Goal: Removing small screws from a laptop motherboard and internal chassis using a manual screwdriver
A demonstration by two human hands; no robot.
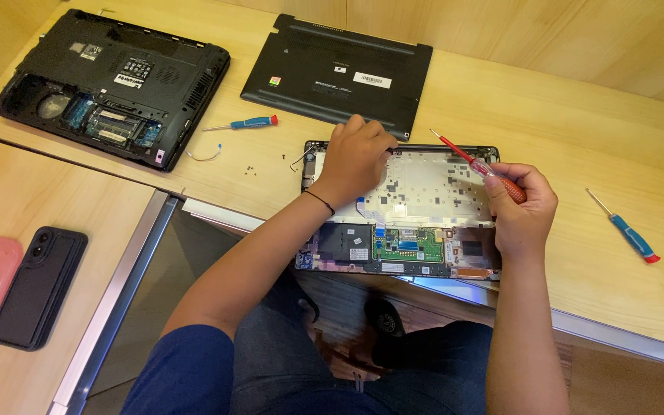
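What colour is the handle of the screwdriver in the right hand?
Red, with a clear section nearer the shaft: the screwdriver held in the right hand, seen in the head view.

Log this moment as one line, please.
left hand: fingers on top edge of opened laptop base | right hand: holds red screwdriver, tip raised | removed black cover behind

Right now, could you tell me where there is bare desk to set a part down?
Bare wood lies between the opened laptop chassis and the blue screwdriver at right. It is crowded around the blue screwdriver at left: loose screws and a small cable.
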